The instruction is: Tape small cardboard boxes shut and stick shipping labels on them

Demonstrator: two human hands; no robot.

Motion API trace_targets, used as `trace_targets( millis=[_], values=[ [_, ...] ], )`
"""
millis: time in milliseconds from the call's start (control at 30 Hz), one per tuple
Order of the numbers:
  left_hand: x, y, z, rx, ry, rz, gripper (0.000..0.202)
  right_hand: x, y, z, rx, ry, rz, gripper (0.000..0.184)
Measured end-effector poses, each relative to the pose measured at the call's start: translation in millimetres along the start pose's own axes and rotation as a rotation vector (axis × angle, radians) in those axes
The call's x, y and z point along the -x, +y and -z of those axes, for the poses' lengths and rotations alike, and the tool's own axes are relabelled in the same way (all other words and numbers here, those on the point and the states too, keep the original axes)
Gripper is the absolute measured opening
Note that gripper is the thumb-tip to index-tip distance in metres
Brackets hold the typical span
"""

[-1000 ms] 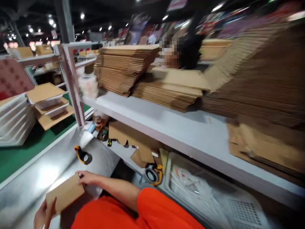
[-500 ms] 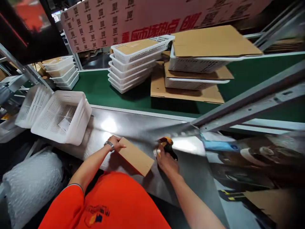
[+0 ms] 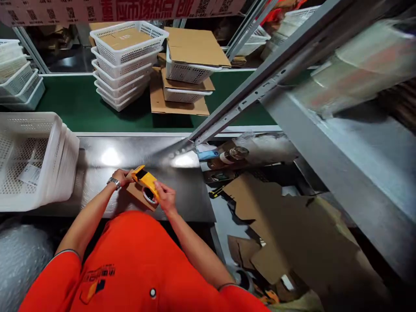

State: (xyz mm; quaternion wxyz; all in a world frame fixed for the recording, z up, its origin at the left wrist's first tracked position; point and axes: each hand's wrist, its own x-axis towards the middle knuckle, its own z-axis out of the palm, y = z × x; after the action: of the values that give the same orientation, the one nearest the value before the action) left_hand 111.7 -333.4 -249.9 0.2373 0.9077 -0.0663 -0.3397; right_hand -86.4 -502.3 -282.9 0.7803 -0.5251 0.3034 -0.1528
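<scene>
A small brown cardboard box (image 3: 134, 191) lies on the metal worktop (image 3: 185, 195) close in front of me. My left hand (image 3: 122, 177), with a watch on the wrist, grips the box's far left end. In my right hand (image 3: 166, 197) is a yellow tape dispenser (image 3: 147, 178), fingers wrapped round its near side. The dispenser is over the box, its front end by my left fingers, and hides part of the top. Whether the tape touches the cardboard I cannot tell.
White plastic baskets (image 3: 61, 169) stand nested at the left. Behind the worktop, a green belt (image 3: 84, 117) carries stacked baskets (image 3: 121, 73) and flat cardboard (image 3: 195, 45). A metal post (image 3: 234, 104) slants up on the right. Cardboard scraps (image 3: 276, 225) lie lower right, bubble wrap (image 3: 22, 260) lower left.
My right hand has brought the tape dispenser from the worktop right of the box to over it. My left hand stays at the box's end. The view has turned right.
</scene>
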Motion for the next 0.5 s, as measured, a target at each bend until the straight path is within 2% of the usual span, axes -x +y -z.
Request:
trace_targets(
  millis=[67, 167, 233, 333, 367, 433, 500],
  values=[
    [0, -3, 2.5, 0.016, -0.025, -0.019, 0.064, 3, 13, -14, 0.053, -0.038, -0.011, 0.092],
    [2, -8, 8.5, 0.093, -0.083, -0.054, 0.063, -1, 28, -13, 0.089, -0.055, 0.021, 0.096],
    [8, -8, 12.1, 0.161, -0.018, -0.04, 0.075, -3, 35, -4, 0.071, -0.038, 0.035, 0.097],
    [23, 0, 12.9, 0.26, 0.158, 0.012, 0.089, -5, 43, 5, 0.038, -0.023, 0.045, 0.097],
    [29, 4, 11.4, 0.288, 0.16, 0.024, 0.094, -5, 44, 7, 0.039, -0.029, 0.049, 0.097],
    [40, 14, 5.6, 0.342, 0.055, 0.041, 0.105, -4, 47, 8, 0.054, -0.044, 0.057, 0.095],
    [47, 23, -2.4, 0.39, -0.08, 0.062, 0.098, -3, 48, 7, 0.066, -0.059, 0.062, 0.093]
  ],
)
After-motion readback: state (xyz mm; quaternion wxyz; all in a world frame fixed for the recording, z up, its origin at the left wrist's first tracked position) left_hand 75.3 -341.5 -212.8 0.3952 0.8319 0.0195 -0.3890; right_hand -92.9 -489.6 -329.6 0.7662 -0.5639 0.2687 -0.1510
